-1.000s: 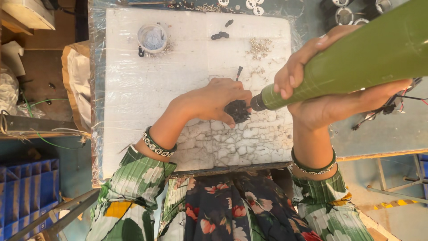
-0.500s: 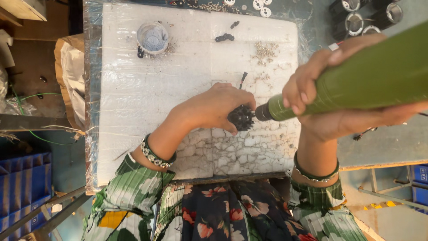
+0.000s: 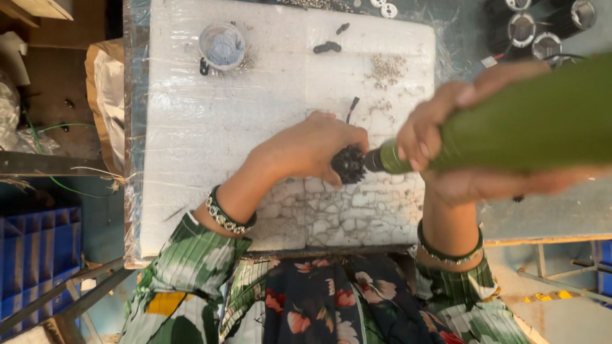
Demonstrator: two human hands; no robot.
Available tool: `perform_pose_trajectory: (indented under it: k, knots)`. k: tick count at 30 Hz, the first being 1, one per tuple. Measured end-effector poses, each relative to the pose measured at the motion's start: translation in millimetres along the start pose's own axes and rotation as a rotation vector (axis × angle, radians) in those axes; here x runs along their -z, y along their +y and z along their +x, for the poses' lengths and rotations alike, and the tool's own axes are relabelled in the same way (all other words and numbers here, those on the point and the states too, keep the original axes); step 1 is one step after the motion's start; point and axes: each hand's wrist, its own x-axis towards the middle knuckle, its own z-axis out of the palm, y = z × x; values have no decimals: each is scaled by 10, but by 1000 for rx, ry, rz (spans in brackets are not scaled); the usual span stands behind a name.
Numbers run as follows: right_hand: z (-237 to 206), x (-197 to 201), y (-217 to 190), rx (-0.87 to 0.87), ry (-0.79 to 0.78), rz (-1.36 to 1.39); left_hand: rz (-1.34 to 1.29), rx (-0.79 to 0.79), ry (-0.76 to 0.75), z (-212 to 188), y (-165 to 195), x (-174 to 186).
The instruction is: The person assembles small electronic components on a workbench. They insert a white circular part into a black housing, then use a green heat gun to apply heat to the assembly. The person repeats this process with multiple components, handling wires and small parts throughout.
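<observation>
My left hand [image 3: 306, 150] is closed around a small black ribbed part [image 3: 349, 164] and presses it onto the white plastic-wrapped board [image 3: 191, 134]. In my right hand [image 3: 459, 153] I grip a thick green power screwdriver [image 3: 529, 124], held nearly level, and its metal tip touches the black part from the right. A thin black wire [image 3: 352, 106] sticks out just beyond my left fingers. Both wrists carry bangles.
A small round container [image 3: 222, 46] stands at the board's far left, with small black pieces [image 3: 328, 46] and scattered screws [image 3: 387, 65] further right. Black cylindrical parts [image 3: 542, 28] crowd the far right corner. A blue crate [image 3: 38, 255] sits low on the left.
The view has shifted slightly. Both hands stay together on the black part, with the green tool's tip still against it.
</observation>
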Motion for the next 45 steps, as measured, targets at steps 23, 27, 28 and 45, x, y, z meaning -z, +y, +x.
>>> perform_pose_trajectory:
  k: [23,27,28,45]
  knots:
    - [957,-779,-307,211,-173,-32,54,182,-119,-391,3,18]
    - [928,-711,-147,268,-187,-156,44,90,-71,-429,7,34]
    - [836,-659,-89,262,-166,-224,49,60,-51,-438,8,39]
    - [-1183,223,765,-622,84,285,97,-347,405,-164,181,-293]
